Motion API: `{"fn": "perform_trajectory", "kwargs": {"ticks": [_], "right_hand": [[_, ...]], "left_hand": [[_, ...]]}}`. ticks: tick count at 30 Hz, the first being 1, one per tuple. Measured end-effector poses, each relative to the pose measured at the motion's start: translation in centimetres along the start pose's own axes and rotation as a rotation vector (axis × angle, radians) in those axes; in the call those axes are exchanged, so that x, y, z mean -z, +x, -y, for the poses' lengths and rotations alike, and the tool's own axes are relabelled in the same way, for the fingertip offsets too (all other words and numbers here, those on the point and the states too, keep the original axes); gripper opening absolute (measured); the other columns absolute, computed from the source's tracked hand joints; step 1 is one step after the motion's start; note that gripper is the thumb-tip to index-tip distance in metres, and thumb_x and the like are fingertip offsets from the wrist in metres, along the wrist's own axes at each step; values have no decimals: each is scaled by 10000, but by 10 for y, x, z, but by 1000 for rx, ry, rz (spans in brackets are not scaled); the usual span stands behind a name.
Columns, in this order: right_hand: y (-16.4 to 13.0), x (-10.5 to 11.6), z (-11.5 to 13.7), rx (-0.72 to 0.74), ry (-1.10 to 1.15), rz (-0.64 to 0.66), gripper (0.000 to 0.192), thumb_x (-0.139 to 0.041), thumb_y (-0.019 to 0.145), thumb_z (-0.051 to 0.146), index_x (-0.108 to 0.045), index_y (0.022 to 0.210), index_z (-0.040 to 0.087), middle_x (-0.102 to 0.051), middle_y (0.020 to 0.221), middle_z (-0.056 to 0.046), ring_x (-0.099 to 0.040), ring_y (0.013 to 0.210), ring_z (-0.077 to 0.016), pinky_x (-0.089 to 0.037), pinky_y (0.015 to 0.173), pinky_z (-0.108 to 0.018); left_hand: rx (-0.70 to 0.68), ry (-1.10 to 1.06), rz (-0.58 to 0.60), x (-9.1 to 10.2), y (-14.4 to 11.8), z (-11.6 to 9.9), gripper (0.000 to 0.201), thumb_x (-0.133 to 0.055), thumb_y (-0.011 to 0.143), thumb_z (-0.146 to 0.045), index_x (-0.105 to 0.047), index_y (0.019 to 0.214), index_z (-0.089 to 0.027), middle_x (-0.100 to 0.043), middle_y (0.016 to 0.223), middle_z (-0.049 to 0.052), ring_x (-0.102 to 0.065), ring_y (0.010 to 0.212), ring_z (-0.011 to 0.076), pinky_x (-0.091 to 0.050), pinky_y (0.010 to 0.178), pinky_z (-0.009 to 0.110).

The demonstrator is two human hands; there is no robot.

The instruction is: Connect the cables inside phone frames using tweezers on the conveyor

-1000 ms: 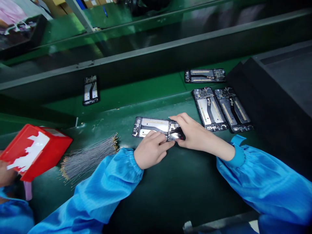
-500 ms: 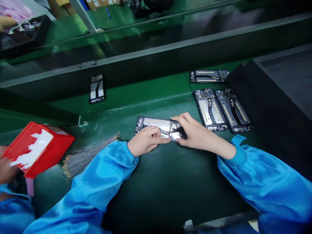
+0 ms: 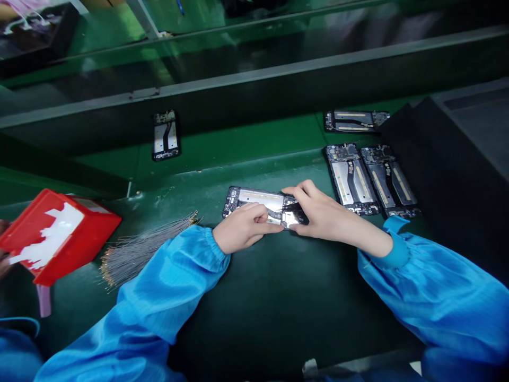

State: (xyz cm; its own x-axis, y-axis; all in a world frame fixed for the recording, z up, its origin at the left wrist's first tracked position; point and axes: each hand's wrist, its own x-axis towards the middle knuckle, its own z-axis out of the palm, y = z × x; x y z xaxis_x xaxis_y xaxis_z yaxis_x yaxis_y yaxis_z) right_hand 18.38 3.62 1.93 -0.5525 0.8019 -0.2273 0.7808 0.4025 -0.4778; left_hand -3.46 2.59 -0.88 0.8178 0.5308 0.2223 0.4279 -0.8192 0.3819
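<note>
An opened phone (image 3: 260,198) lies crosswise on the green bench, its silver inner plate and circuit boards facing up. My right hand (image 3: 320,215) grips its right end, thumb at the near edge and fingers at the far edge. Over the phone's near side, my left hand (image 3: 248,225) is closed, fingers curled and thumb tip pressed near the lower edge. Whatever those fingers pinch is hidden. Beside my left sleeve rests a bundle of thin grey cables (image 3: 137,254) with gold-coloured ends.
Two more opened phones (image 3: 352,180) lie side by side at right, with another phone (image 3: 353,121) behind them. One phone (image 3: 166,137) sits on the back ledge. A red bin (image 3: 63,233) stands left, a person's hand (image 3: 3,254) at it. Black sheeting (image 3: 445,180) covers the right.
The view has shifted slightly, so the bench items appear a little further right. The other person's hand at the red bin has moved left, mostly out of view. My hands keep nearly the same pose.
</note>
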Motion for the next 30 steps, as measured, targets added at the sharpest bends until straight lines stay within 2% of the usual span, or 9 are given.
{"fn": "perform_trajectory", "kwargs": {"ticks": [9, 15, 21, 30], "right_hand": [[0, -2, 1, 9, -54, -28, 628, -586, 655, 299, -324, 1222, 231, -384, 1027, -73, -516, 831, -229, -444, 732, -371], [2, -2, 3, -17, -97, -67, 616, -605, 666, 391, -348, 1201, 221, -405, 1006, -74, -534, 790, -225, -442, 680, -353], [7, -3, 5, -31, -173, -72, 624, -592, 661, 448, -360, 1188, 209, -412, 984, -76, -529, 750, -218, -436, 648, -344], [12, -1, -1, -36, -183, -27, 680, -582, 633, 551, -362, 1188, 224, -418, 1011, -79, -545, 801, -243, -432, 588, -323]], "left_hand": [[-11, 1, -6, 1, 0, -1, 299, -365, 879, -189, -629, 1002, -255, -399, 695, 3, -373, 628, 114, -355, 601, 229], [52, -189, -21, 4, -1, 0, 274, -378, 831, -127, -627, 942, -153, -507, 769, 39, -473, 712, 124, -413, 672, 233], [91, -303, -12, 8, 1, -2, 215, -427, 816, -144, -635, 869, -163, -566, 770, 33, -506, 724, 119, -415, 711, 236], [43, -375, 45, 9, 3, 0, 219, -439, 783, -129, -647, 829, -181, -620, 739, 11, -524, 710, 116, -372, 722, 260]]}}
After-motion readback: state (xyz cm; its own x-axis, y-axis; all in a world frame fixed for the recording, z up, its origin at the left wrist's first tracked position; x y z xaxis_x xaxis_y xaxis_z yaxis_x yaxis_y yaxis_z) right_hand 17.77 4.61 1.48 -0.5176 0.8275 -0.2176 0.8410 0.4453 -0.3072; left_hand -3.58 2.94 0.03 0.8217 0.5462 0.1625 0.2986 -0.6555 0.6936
